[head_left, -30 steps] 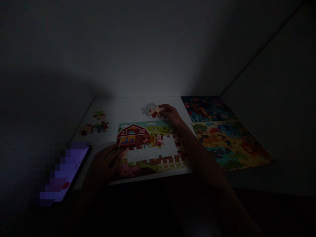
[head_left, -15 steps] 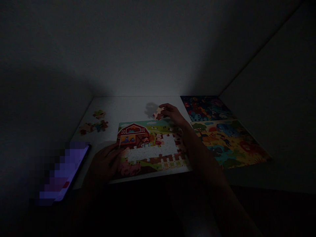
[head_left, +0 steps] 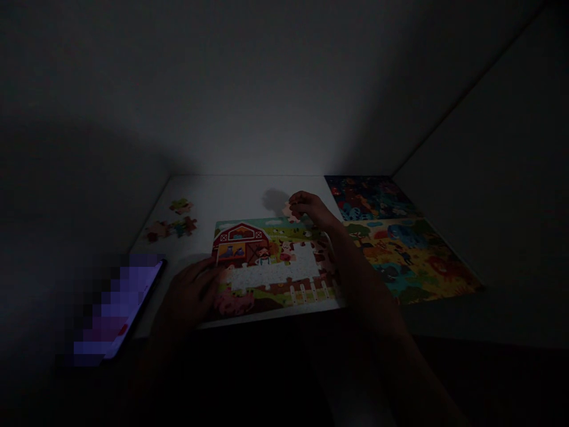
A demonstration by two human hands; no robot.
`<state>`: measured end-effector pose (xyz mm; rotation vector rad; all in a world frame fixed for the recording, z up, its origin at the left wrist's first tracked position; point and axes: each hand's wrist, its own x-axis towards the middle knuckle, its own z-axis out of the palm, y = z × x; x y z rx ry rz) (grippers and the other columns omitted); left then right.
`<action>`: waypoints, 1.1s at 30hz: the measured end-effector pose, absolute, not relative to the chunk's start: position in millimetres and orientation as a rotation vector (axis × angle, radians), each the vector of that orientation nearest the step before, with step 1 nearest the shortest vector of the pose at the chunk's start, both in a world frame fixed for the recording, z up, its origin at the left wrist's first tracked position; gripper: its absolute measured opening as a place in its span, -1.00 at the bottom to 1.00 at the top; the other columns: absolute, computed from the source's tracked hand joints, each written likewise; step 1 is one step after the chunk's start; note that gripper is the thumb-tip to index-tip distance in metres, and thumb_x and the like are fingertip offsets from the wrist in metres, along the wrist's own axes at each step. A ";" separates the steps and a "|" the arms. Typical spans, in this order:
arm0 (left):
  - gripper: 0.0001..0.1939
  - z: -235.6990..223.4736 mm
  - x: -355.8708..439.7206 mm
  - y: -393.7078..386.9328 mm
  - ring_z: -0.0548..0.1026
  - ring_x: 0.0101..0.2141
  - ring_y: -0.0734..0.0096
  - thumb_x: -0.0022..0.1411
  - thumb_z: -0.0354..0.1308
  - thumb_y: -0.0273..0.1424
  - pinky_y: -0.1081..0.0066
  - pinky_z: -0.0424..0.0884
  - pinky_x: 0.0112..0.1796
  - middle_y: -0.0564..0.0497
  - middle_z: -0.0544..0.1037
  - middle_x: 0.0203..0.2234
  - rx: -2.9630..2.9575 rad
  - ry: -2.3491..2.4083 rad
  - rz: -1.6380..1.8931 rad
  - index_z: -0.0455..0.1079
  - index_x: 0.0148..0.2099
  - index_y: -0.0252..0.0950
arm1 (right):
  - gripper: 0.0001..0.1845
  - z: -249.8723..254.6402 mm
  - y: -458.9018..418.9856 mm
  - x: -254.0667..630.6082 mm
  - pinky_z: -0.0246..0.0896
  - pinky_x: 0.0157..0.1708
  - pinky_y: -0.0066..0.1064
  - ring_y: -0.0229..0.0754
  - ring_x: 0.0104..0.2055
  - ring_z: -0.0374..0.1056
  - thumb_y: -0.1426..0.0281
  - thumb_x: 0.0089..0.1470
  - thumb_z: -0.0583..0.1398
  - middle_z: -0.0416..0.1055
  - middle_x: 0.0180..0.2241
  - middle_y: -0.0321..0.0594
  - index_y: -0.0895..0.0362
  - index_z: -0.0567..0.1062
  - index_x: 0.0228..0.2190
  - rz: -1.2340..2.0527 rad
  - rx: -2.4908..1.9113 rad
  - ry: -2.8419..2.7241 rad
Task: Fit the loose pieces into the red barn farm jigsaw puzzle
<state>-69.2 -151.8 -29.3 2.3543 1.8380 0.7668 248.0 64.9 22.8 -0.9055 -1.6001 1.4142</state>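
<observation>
Over farm jigsaw (head_left: 240, 243), puzzle piece (head_left: 289, 212) lower

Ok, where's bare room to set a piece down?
The white tabletop between the loose puzzle pieces and the right hand, above the farm puzzle, is free. It is crowded at the left hand, between the phone and the farm puzzle.

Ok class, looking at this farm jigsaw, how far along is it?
Done: the red barn and white fence of the farm jigsaw are assembled. In hand: the right hand holds a piece at the top edge. Left: the pale central gap and the loose pieces on the table.
</observation>
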 end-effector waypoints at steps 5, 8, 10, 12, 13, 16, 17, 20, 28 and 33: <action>-0.56 -28.3 -68.5 -151.3 0.47 0.06 0.09 0.40 -0.13 -0.15 0.05 0.41 0.06 -0.09 0.50 0.10 2.366 1.828 0.767 0.52 0.06 -0.15 | -0.72 24.3 61.8 250.2 0.15 -0.48 -0.46 -0.33 -0.50 0.22 0.23 -0.16 0.35 0.43 -0.45 -0.33 0.12 0.56 -0.37 1.430 -0.961 -1.710; -0.55 -25.8 -67.4 -150.9 0.48 0.05 0.10 0.40 -0.14 -0.15 0.06 0.42 0.05 -0.08 0.51 0.09 2.367 1.826 0.765 0.52 0.07 -0.13 | -0.68 23.3 60.4 251.0 0.17 -0.45 -0.45 -0.30 -0.46 0.26 0.18 -0.10 0.32 0.43 -0.44 -0.32 0.12 0.59 -0.31 1.395 -0.987 -1.810; -0.55 -25.3 -66.5 -150.6 0.48 0.04 0.12 0.39 -0.13 -0.16 0.08 0.41 0.06 -0.07 0.52 0.08 2.354 1.821 0.769 0.53 0.05 -0.13 | -0.65 22.8 59.4 251.1 0.18 -0.44 -0.44 -0.28 -0.44 0.28 0.16 -0.06 0.30 0.42 -0.46 -0.33 0.12 0.60 -0.27 1.370 -0.989 -1.915; -0.56 -26.6 -65.7 -150.3 0.48 0.04 0.13 0.38 -0.11 -0.16 0.09 0.40 0.08 -0.06 0.53 0.07 2.335 1.834 0.789 0.54 0.02 -0.14 | -0.64 23.2 58.3 250.9 0.19 -0.41 -0.43 -0.26 -0.40 0.30 0.15 -0.01 0.28 0.42 -0.46 -0.33 0.12 0.59 -0.23 1.331 -0.990 -2.022; -0.57 -27.7 -65.4 -150.1 0.48 0.04 0.13 0.37 -0.11 -0.16 0.09 0.39 0.09 -0.06 0.53 0.08 2.327 1.845 0.802 0.55 0.00 -0.14 | -0.64 23.8 57.6 250.7 0.19 -0.39 -0.43 -0.25 -0.38 0.30 0.16 0.01 0.27 0.42 -0.44 -0.32 0.12 0.58 -0.21 1.311 -0.997 -2.063; -0.58 -30.6 -64.9 -149.5 0.49 0.04 0.13 0.37 -0.10 -0.17 0.07 0.40 0.08 -0.06 0.53 0.07 2.317 1.856 0.841 0.55 0.00 -0.13 | -0.64 27.9 55.1 251.0 0.21 -0.34 -0.40 -0.22 -0.32 0.32 0.18 0.02 0.25 0.43 -0.38 -0.30 0.12 0.53 -0.18 1.284 -1.045 -2.107; -0.58 -30.8 -64.7 -149.4 0.49 0.04 0.13 0.37 -0.10 -0.18 0.07 0.40 0.07 -0.05 0.53 0.07 2.322 1.846 0.847 0.54 0.01 -0.13 | -0.64 30.0 54.3 251.6 0.23 -0.32 -0.39 -0.21 -0.30 0.33 0.19 0.01 0.25 0.43 -0.36 -0.29 0.11 0.51 -0.17 1.299 -1.062 -2.102; -0.58 -29.2 -64.0 -149.7 0.48 0.04 0.15 0.37 -0.11 -0.20 0.08 0.40 0.08 -0.06 0.54 0.07 2.334 1.821 0.843 0.53 0.03 -0.13 | -0.66 37.3 51.3 255.0 0.26 -0.25 -0.35 -0.18 -0.25 0.35 0.25 -0.06 0.28 0.41 -0.31 -0.28 0.10 0.43 -0.21 1.378 -1.048 -2.058; -0.61 -30.5 -61.8 -151.8 0.47 0.06 0.15 0.37 -0.09 -0.24 0.07 0.38 0.11 -0.06 0.51 0.09 2.298 1.822 0.850 0.53 0.03 -0.13 | -0.71 41.9 20.2 271.4 0.25 -0.28 -0.35 -0.20 -0.30 0.33 0.27 -0.08 0.32 0.41 -0.33 -0.29 0.07 0.42 -0.31 1.413 -1.039 -1.979; -0.60 -29.9 -59.6 -152.9 0.45 0.07 0.13 0.38 -0.08 -0.24 0.03 0.37 0.12 -0.07 0.50 0.10 2.292 1.812 0.869 0.51 0.07 -0.14 | -0.64 25.8 -19.2 284.5 0.24 -0.36 -0.39 -0.22 -0.34 0.33 0.21 -0.08 0.33 0.47 -0.31 -0.26 0.08 0.52 -0.22 1.323 -1.221 -1.862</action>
